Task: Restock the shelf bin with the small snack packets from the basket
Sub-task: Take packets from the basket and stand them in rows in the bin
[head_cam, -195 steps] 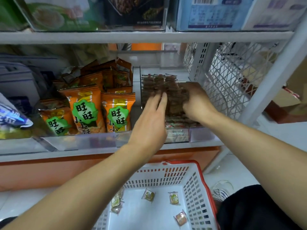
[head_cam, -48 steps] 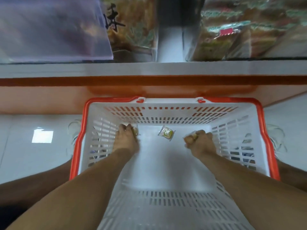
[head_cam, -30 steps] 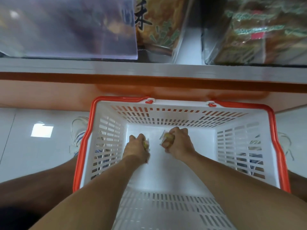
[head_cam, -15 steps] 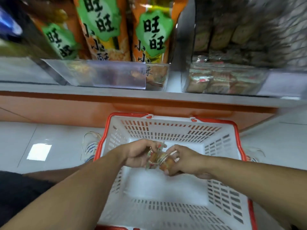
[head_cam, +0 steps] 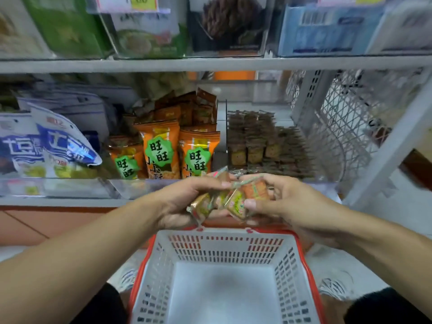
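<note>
Both hands (head_cam: 230, 202) hold snack packets (head_cam: 233, 199) above the basket (head_cam: 224, 244), before the shelf bin (head_cam: 268, 146).

Packet (head_cam: 236, 202) count unclear under the fingers of both hands, bin (head_cam: 268, 146) contents blurred, top-shelf boxes (head_cam: 327, 31) cut by frame edge, basket (head_cam: 224, 277) near rim cropped.

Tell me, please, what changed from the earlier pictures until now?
Both hands went down into the basket and gathered the loose snack packets. Now the left hand and right hand are raised in front of the shelf bin, holding the packets together between them, and the basket floor shows none left. The orange snack bags and the bin's stacked packets stayed in place.
</note>
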Demonstrator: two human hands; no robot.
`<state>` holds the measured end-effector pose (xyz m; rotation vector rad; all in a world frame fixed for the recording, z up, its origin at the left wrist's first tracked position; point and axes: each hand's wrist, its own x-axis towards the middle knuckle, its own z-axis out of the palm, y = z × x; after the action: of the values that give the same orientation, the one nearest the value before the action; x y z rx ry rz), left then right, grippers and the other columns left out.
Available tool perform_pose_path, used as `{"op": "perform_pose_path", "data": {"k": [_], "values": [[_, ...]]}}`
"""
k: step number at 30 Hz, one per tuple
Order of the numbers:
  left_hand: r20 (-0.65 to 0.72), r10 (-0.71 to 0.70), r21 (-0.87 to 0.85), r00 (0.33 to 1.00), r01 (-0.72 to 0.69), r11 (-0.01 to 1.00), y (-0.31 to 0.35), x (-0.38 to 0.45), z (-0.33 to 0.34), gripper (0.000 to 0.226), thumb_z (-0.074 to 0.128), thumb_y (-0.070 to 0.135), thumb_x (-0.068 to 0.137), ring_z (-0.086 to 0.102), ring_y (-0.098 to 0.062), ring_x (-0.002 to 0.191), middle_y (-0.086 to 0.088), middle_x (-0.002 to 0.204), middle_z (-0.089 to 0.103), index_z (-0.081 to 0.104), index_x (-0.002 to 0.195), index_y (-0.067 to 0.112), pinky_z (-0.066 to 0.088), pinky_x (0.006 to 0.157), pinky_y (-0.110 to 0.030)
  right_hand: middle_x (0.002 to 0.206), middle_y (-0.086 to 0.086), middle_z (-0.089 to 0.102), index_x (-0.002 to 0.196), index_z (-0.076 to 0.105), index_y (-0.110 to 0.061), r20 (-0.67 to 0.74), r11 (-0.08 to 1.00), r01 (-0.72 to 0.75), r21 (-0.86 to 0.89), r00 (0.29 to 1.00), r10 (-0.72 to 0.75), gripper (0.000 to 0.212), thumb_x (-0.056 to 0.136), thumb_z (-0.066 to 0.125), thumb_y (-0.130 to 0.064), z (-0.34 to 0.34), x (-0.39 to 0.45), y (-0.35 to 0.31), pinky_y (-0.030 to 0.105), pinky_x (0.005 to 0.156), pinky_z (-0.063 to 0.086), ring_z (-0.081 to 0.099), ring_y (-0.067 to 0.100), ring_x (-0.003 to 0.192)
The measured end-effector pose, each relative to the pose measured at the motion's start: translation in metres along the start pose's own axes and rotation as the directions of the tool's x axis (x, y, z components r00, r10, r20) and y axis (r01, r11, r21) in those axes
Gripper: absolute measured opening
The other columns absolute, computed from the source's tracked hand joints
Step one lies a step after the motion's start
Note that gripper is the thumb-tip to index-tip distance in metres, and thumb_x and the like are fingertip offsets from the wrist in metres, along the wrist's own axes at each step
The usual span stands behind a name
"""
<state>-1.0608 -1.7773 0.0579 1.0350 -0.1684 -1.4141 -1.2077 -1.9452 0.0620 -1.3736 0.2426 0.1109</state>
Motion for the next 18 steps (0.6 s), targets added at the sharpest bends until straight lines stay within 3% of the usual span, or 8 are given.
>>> {"op": "perform_pose_path", "data": {"k": [4,7,11,14,16,18], "values": [[-0.054,0.110,-0.019,0.992,-0.111,0.994,-0.003,-0.002,0.012,0.037,0.075,-0.004,0.067,0.077,-0.034,0.089,-0.023,0.116,0.074,0.078,0.101,0.012,0.064,0.057,-0.036,0.120,0.018,0.071,0.128,0.062,-0.012,0.065,0.998,0.029,0.064,0.997,-0.033,0.040,0.089,0.071,-0.013,-0.008,0.004,-0.005,0.028,0.079,0.061,0.070,0.033,0.111],[-0.045,0.130,-0.061,0.990,-0.133,0.989,-0.009,0.008,0.015,0.053,0.080,-0.004,0.059,0.076,-0.038,0.094,-0.026,0.116,0.073,0.075,0.110,0.007,0.065,0.060,-0.040,0.120,0.010,0.073,0.122,0.069,-0.020,0.028,0.996,0.066,0.060,0.997,-0.067,0.031,0.092,0.070,-0.018,-0.013,0.005,-0.004,0.025,0.074,0.060,0.073,0.024,0.104],[-0.013,0.100,-0.105,0.995,-0.101,0.989,-0.011,0.017,0.016,0.073,0.079,-0.006,0.057,0.075,-0.040,0.098,-0.029,0.117,0.072,0.062,0.127,0.002,0.065,0.066,-0.042,0.110,0.004,0.077,0.117,0.071,-0.031,-0.066,0.987,0.116,-0.107,0.990,-0.124,0.027,0.090,0.072,-0.032,-0.013,0.009,-0.003,0.028,0.067,0.060,0.075,0.020,0.092],[-0.030,0.089,-0.185,0.996,-0.093,0.978,-0.009,0.019,0.015,0.065,0.079,-0.009,0.051,0.076,-0.040,0.094,-0.029,0.112,0.073,0.072,0.115,0.001,0.064,0.055,-0.039,0.105,-0.004,0.077,0.114,0.068,-0.038,-0.097,0.964,0.134,-0.230,0.982,-0.160,0.024,0.090,0.068,-0.042,-0.009,0.011,-0.008,0.027,0.058,0.058,0.076,0.018,0.089],[-0.044,0.098,-0.202,0.994,-0.105,0.974,-0.007,0.019,0.014,0.050,0.078,-0.010,0.053,0.076,-0.041,0.092,-0.028,0.111,0.074,0.081,0.101,0.006,0.063,0.053,-0.039,0.097,-0.013,0.077,0.108,0.067,-0.039,-0.229,0.871,0.182,-0.455,0.922,-0.313,0.022,0.088,0.066,-0.047,-0.010,0.010,-0.010,0.027,0.057,0.058,0.074,0.011,0.086],[-0.062,0.115,-0.231,0.991,-0.126,0.965,-0.006,0.021,0.013,0.040,0.074,-0.013,0.061,0.076,-0.042,0.090,-0.030,0.111,0.073,0.082,0.097,0.004,0.063,0.052,-0.040,0.099,-0.024,0.073,0.115,0.063,-0.045,-0.322,0.633,0.128,-0.763,0.775,-0.544,0.026,0.089,0.059,-0.048,-0.011,0.009,-0.010,0.030,0.073,0.058,0.069,0.000,0.090]]}}
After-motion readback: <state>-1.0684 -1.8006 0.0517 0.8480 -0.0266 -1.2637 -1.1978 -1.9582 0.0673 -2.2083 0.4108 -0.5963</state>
